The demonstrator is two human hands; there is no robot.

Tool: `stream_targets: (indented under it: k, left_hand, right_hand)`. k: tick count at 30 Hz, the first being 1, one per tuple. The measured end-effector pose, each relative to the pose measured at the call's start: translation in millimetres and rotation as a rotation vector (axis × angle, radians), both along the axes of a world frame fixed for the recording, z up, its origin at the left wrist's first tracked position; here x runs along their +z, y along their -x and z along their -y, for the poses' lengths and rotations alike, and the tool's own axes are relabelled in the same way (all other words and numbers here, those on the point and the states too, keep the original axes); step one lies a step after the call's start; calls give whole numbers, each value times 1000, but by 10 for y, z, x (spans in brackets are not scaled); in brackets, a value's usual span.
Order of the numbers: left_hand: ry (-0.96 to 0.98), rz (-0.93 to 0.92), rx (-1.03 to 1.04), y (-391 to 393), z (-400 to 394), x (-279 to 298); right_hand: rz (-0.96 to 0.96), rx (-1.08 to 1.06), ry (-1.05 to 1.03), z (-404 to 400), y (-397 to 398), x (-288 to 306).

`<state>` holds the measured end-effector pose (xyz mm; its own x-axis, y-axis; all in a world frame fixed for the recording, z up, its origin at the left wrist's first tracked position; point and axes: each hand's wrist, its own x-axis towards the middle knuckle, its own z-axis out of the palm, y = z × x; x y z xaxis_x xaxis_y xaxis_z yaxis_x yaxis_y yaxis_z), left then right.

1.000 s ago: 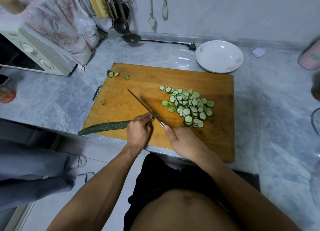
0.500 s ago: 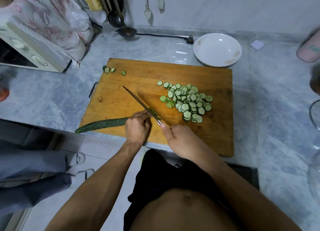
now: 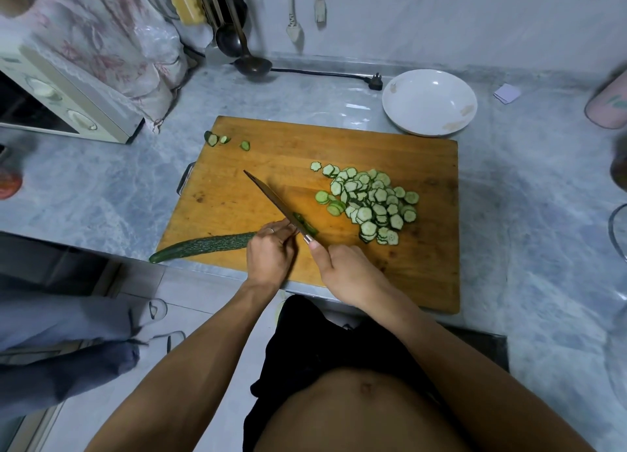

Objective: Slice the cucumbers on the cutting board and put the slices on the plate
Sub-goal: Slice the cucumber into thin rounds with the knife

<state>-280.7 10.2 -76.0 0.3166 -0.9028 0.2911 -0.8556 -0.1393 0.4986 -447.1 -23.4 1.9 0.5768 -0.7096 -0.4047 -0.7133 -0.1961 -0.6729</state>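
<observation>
Dozens of slices (image 3: 369,204) piled on right half of cutting board (image 3: 424,271), none moved yet. Plate (image 3: 400,112) bare, just past board's far right corner. Roughly half a cucumber (image 3: 203,247) uncut, tail overhanging board's near left edge. Left hand (image 3: 269,256) clamped round cut end; right hand (image 3: 342,268) wrapped on knife (image 3: 274,200), blade down through cucumber beside left fingertips. Few end scraps (image 3: 220,139) at far left corner. Slicing underway, plating not started.

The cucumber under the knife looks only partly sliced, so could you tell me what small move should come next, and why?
Probably slide the left hand slightly back along the cucumber and cut again. The knife, held by the right hand, sits at the cut end, much cucumber remains whole, and the plate holds no slices yet.
</observation>
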Motion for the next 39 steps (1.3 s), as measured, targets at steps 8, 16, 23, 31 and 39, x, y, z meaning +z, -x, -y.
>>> stream_targets:
  k: [8,16,23,31,39]
  left_hand:
    - [36,-39,-24,-32,-50,11]
    - [29,57,-38,11,-24,73]
    - [-25,66,-18,9,-24,82]
    - [-13,16,0,40,-39,108]
    - [-10,-1,-66,-81,-42,32]
  right_hand:
    - [53,-73,-22,119,62,46]
    - [61,-61,-13,49,217,81]
    - [44,10,71,-100,195,138]
    - [2,11,30,-190,255,208]
    - [23,-20,-23,-257,209,237]
